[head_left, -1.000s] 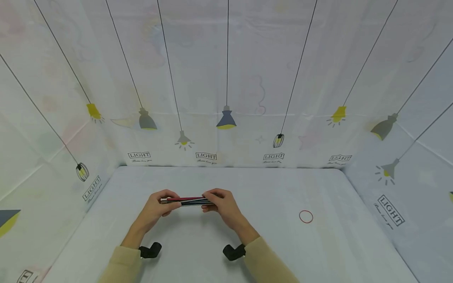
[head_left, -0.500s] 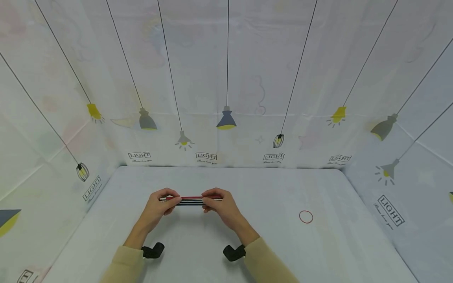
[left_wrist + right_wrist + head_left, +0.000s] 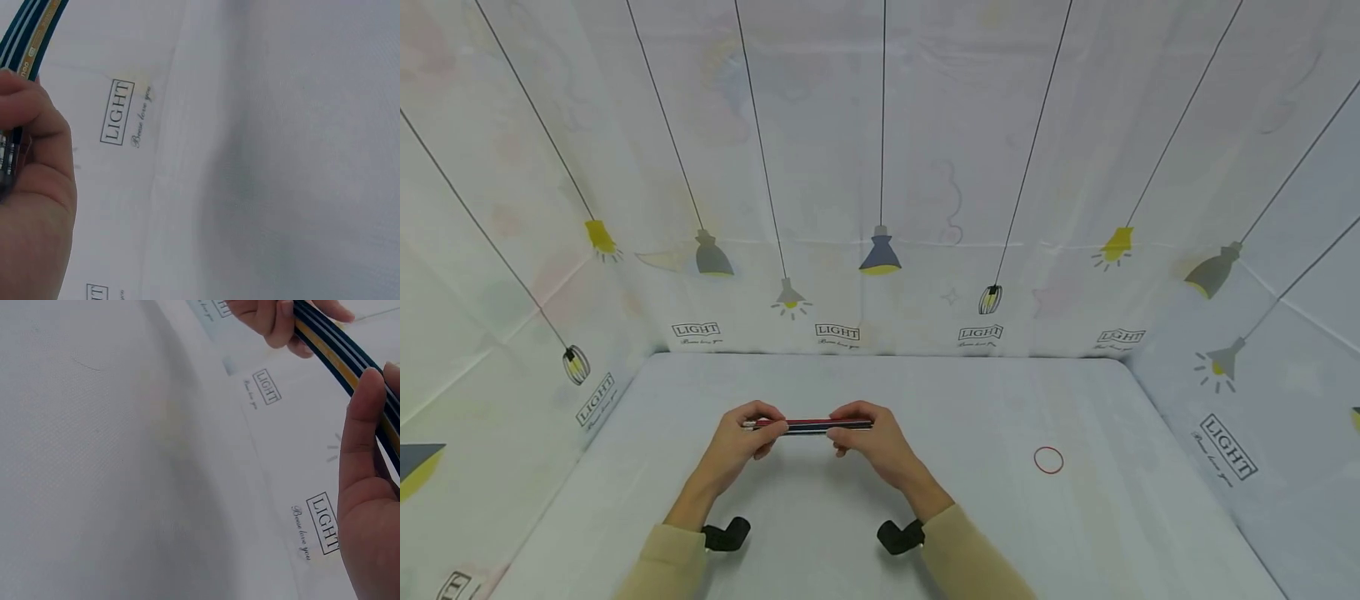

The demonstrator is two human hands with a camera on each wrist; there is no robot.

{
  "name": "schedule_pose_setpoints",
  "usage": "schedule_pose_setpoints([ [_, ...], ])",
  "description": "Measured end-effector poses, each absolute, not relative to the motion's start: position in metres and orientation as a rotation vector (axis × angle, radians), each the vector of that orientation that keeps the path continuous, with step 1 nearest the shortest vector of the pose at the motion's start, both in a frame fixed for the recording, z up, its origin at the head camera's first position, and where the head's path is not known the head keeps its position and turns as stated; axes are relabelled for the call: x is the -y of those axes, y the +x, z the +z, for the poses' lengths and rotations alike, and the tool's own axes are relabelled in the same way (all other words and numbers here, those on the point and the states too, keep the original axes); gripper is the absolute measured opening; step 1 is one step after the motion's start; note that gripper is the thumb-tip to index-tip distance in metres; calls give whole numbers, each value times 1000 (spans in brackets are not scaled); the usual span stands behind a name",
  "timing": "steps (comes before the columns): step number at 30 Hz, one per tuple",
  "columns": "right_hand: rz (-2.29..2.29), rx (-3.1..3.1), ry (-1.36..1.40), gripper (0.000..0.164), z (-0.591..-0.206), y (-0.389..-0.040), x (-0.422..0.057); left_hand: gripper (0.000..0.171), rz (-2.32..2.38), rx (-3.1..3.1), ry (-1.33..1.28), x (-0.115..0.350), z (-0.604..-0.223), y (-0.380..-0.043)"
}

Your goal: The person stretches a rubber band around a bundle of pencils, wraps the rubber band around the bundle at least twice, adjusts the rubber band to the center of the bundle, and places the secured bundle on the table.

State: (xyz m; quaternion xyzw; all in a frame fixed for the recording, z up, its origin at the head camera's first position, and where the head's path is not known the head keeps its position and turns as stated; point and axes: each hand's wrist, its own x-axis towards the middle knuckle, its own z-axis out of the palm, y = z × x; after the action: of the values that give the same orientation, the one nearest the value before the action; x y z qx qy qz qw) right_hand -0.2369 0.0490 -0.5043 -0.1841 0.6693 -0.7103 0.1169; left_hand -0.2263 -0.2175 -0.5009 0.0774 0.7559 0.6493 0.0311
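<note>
In the head view, the left hand [image 3: 736, 437] and the right hand [image 3: 878, 440] pinched a bundle of pencils [image 3: 808, 427] between thumb and fingers, one toward each end, so it ran crosswise between them above the white surface [image 3: 1000, 533]. A thin red ring [image 3: 1048, 460] lay on the surface, well to the right of the right hand. In the left wrist view, the left hand was clamped on the bundle, with metallic ends showing below its thumb. In the right wrist view, the right thumb pressed against the bundle's gold-striped side.
</note>
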Motion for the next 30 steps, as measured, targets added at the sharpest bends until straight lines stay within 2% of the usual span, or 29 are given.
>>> schedule_pose_setpoints([
  [18,-2209,-1738,-478,44,-499,-233,-52,30,2054,-2255,319,208,-502,-226],
  [25,-2221,-1748,-452,36,-498,-232,-57,30,2052,-2238,334,203,-501,-227],
  [30,-2226,-1750,-444,36,-498,-231,-61,29,2045,-2251,358,203,-500,-226],
])
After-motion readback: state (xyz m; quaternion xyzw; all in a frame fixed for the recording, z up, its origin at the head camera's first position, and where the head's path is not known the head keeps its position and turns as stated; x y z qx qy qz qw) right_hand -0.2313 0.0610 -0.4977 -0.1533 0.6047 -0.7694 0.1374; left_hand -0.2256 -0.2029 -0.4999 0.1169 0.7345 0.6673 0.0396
